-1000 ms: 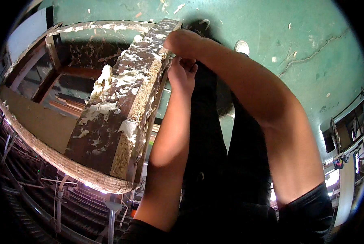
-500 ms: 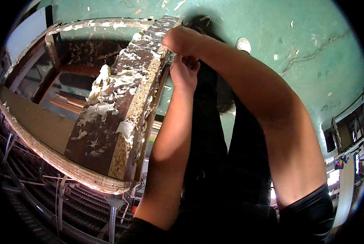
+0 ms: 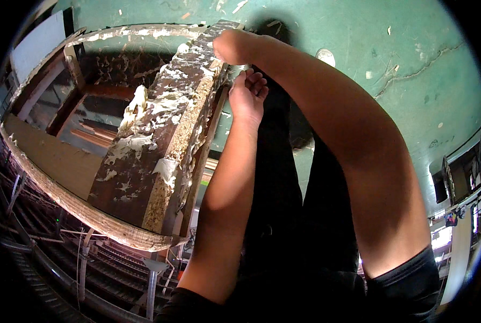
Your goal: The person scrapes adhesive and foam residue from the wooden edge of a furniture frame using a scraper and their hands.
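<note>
A large wooden furniture frame [image 3: 90,229] with rounded ends fills the left side. Along it runs a long dark board [image 3: 123,183] covered in ragged whitish residue, perhaps glue or foam. A strip of raw chipboard [image 3: 186,126] forms its near edge. My right hand [image 3: 231,47] is bent over the far end of this edge, its fingers hidden behind the wrist and the board. Just below it, beside the board, my left hand [image 3: 248,97] faces up with loosely curled fingers, the thumb apart. Nothing shows in it.
The green floor [image 3: 412,102] has a crack and scattered scraps. A white shoe [image 3: 325,56] stands beyond my right arm. Wooden strips [image 3: 92,134] show through the frame's opening. Metal supports [image 3: 151,288] stand under its near end, and a shelf-like unit [image 3: 458,175] is at far right.
My left hand has come slightly away from the board's edge, and its fingers have loosened. The right hand stays at the far end of the board with little movement.
</note>
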A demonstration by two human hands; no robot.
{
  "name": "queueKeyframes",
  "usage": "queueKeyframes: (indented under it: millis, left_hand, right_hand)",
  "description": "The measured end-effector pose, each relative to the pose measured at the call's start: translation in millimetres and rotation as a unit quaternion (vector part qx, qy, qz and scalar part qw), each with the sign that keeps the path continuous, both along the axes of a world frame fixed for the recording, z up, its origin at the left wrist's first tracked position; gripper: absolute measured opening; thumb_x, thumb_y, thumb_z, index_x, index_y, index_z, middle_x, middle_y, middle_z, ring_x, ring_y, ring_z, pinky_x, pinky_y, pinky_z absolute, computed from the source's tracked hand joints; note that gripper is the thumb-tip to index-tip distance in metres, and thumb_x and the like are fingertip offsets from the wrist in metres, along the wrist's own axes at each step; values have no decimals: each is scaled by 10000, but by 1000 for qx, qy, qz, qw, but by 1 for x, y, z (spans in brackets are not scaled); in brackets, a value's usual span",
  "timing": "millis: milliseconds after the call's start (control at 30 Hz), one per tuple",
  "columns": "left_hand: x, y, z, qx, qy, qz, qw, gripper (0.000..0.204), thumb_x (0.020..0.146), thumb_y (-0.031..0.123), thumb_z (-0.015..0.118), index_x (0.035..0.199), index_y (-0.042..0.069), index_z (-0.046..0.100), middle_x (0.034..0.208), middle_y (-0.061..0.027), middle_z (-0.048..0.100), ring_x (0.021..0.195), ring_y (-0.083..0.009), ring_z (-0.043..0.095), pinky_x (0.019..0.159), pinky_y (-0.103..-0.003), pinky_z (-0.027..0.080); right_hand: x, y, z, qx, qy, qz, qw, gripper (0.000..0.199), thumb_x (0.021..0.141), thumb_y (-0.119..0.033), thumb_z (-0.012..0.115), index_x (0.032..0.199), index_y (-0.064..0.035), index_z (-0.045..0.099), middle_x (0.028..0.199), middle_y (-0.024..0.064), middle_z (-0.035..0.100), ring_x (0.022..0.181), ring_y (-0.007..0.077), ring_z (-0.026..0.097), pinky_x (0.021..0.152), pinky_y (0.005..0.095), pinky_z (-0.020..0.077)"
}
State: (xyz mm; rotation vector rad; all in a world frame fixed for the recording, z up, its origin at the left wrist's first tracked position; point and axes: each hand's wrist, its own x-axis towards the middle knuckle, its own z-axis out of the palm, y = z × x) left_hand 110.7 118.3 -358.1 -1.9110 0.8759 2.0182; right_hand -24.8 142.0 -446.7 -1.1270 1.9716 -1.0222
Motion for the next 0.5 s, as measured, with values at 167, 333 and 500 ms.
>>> queueKeyframes:
  millis: [167,333,500]
  left_hand:
    - [2,0,0,3,1,7,1000,276,1019,341,536,1118,100,626,961,-41,676,868,-196,632,803,-393,470]
    - [2,1,-2,15,9,30,999,284,1022,358,535,1100,103,635,959,-30,674,872,-196,631,802,-392,467]
    - [5,2,-5,23,20,23,999,287,1029,371,523,1090,116,640,962,-27,673,865,-195,632,810,-399,463]
  right_hand:
    - [-5,-8,7,67,4,28,997,117,753,-90,656,784,-1,727,793,242,702,803,431,712,724,489,579]
    - [-2,-14,2,97,8,37,995,136,760,-106,664,825,-9,733,824,240,708,828,430,712,745,492,581]
    - [9,-8,-8,51,12,-6,999,145,793,-176,653,806,-41,706,782,231,678,756,453,671,705,521,550]
